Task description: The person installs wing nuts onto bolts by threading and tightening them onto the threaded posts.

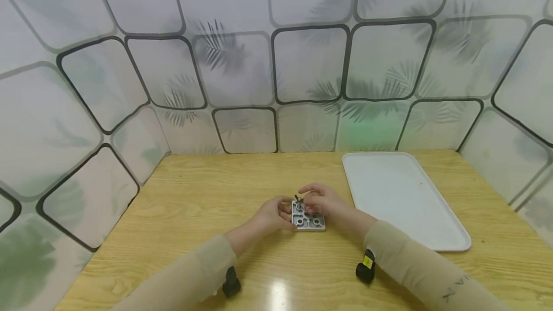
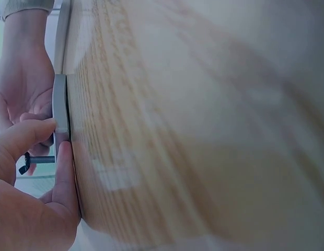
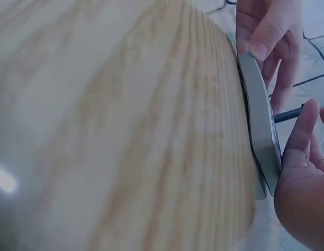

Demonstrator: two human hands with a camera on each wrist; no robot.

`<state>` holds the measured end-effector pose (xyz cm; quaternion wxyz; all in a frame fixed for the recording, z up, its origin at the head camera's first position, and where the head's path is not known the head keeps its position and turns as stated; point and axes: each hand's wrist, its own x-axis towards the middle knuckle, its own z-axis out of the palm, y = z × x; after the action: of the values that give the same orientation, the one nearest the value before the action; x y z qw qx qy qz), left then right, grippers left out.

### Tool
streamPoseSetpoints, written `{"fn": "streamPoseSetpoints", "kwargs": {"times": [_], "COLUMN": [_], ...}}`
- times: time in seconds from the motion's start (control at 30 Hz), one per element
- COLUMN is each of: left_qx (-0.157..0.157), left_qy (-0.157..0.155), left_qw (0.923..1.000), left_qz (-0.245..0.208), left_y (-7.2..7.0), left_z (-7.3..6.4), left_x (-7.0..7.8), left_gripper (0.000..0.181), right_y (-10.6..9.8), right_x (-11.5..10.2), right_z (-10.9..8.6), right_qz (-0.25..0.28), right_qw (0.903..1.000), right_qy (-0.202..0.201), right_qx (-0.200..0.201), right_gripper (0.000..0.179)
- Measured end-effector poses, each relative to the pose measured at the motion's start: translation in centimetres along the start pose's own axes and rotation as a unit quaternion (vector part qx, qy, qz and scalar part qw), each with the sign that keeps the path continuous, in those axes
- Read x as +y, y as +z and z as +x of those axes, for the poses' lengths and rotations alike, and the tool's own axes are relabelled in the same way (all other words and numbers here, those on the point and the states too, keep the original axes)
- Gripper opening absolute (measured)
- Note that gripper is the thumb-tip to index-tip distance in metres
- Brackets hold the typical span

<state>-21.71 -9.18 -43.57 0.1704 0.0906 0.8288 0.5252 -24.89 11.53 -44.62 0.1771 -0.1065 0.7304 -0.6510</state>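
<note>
A small grey metal plate [image 1: 309,228] with round bosses lies low over the wooden table in front of me. A dark wing bolt [image 2: 42,159] stands up from its far left corner, the threaded shank showing above the plate. My left hand [image 1: 273,214] grips the plate's left side, thumb on the upper face and a finger along the edge. From the right, my right hand [image 1: 325,201] reaches over the plate, its fingers curled around the bolt's head. In the right wrist view a fingertip [image 3: 308,112] overlaps the top of the bolt [image 3: 288,114].
A white rectangular tray [image 1: 406,196] lies on the table to the right, beyond my right forearm. The wooden table [image 1: 207,186] runs back to a patterned curtain [image 1: 242,76]. Black wrist devices sit under both sleeves.
</note>
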Motion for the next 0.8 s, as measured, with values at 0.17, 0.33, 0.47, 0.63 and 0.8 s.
{"fn": "streamPoseSetpoints", "kwargs": {"times": [0.17,0.33,0.47,0.63,0.8], "left_qx": [0.000,-0.001,0.000,0.001,0.000], "left_qy": [-0.002,-0.004,0.001,0.003,0.000], "left_qw": [1.0000,1.0000,1.0000,1.0000,1.0000], "left_qz": [0.002,0.004,0.000,0.002,0.007], "left_y": [0.06,-0.02,-0.05,-0.04,-0.09], "left_z": [-0.08,-0.17,-0.27,-0.31,-0.12], "left_x": [0.11,0.29,0.44,0.42,0.25], "left_gripper": [0.083,0.083,0.083,0.083,0.082], "right_y": [-0.18,0.17,0.28,0.15,0.35], "right_x": [0.18,0.00,-0.06,0.10,0.00], "right_z": [0.16,0.20,0.24,0.18,0.09], "right_qz": [0.040,0.019,-0.008,-0.025,-0.031], "right_qw": [0.9990,0.9996,0.9999,0.9995,0.9995], "right_qy": [0.004,0.009,0.010,-0.004,-0.005], "right_qx": [-0.018,-0.016,-0.010,-0.017,-0.003], "right_gripper": [0.045,0.043,0.043,0.039,0.035]}}
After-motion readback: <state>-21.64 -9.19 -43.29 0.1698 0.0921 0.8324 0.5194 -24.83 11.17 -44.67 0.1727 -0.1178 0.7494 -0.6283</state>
